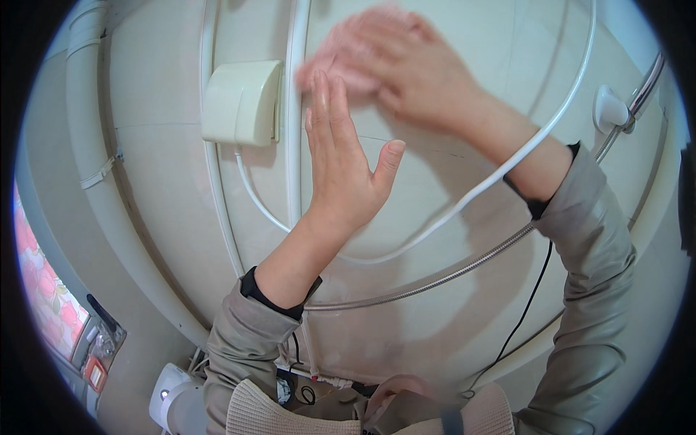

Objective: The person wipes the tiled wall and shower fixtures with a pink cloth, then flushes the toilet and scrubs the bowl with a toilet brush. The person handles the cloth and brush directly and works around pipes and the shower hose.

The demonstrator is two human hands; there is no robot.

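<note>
My right hand point(428, 81) presses a pink cloth point(330, 52) to the beige tiled wall point(435, 174), its fingers spread over the cloth and blurred by motion. Just below and to the left, my left hand point(339, 170) is held up with its fingers stretched and the thumb apart, holding nothing. Its fingertips overlap the cloth's lower edge; whether they touch it I cannot tell. Beside that hand runs a thin white vertical pipe point(295, 156). To its left, a cream box with a curved cover point(243, 103) is fixed on the wall.
A white cable point(500, 172) loops from the box across my right forearm. Below it hangs a metal shower hose point(435, 284), leading to a wall holder point(610, 110) at the right. A thick pipe point(85, 119) runs down the left, near a floral pink surface point(45, 279).
</note>
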